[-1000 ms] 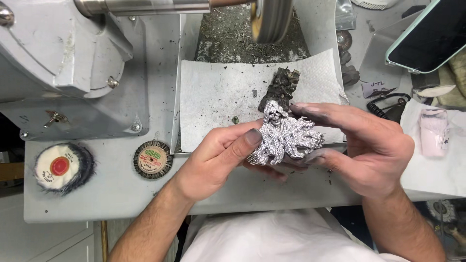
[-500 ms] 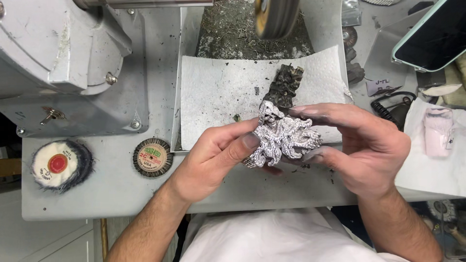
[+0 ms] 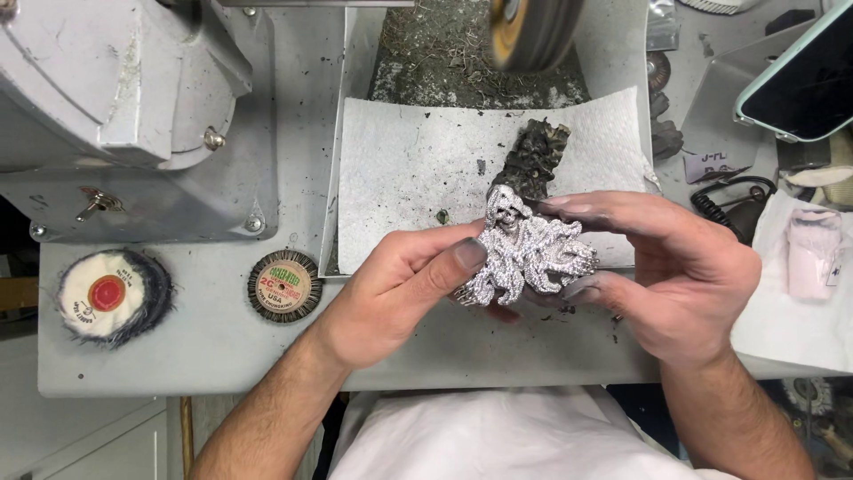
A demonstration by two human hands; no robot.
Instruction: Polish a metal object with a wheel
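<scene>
Both my hands hold a large silver pendant [image 3: 529, 251] studded with small stones, just above the front edge of the workbench. My left hand [image 3: 404, 289] grips its left side, thumb pressed on the front. My right hand [image 3: 662, 276] cups its right side, with dirty fingertips over the top and beneath. A dark, dull metal piece [image 3: 542, 158] lies on a white paper towel [image 3: 418, 169] right behind the pendant.
A spinning buffing wheel [image 3: 533, 31] sits at the top over a dusty tray. A grey motor housing [image 3: 115, 98] fills the top left. Two round brush wheels [image 3: 107, 295] [image 3: 284, 284] lie at left. A phone [image 3: 800, 76] and a pink container [image 3: 813, 253] are at right.
The pendant and both hands have stayed in nearly the same spot; my fingers shifted slightly on the pendant. The view has tilted down a little.
</scene>
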